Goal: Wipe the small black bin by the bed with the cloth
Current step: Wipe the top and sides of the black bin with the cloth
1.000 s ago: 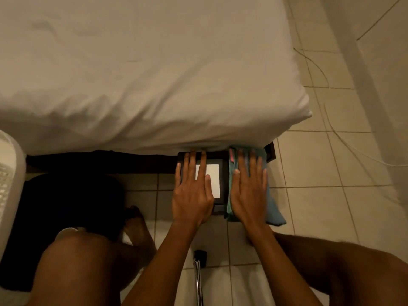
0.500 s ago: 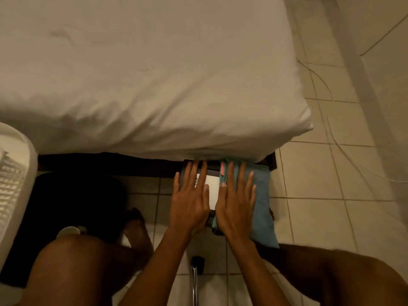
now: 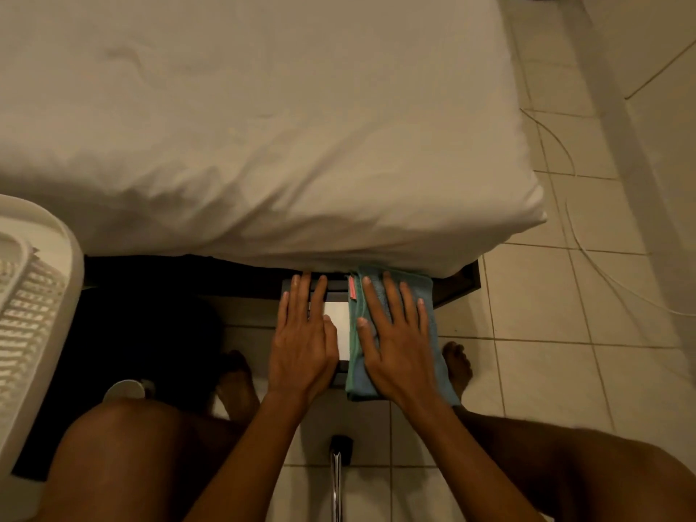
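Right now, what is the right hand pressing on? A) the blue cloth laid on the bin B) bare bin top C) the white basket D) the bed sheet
A: the right hand lies flat, fingers spread, on the blue cloth draped over the black bin; the left hand rests on the bin's bare top.

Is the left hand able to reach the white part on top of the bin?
Probably yes. The left hand lies flat on the black bin, its thumb at the white panel. Nothing blocks it; the cloth under the right hand covers only the right side.
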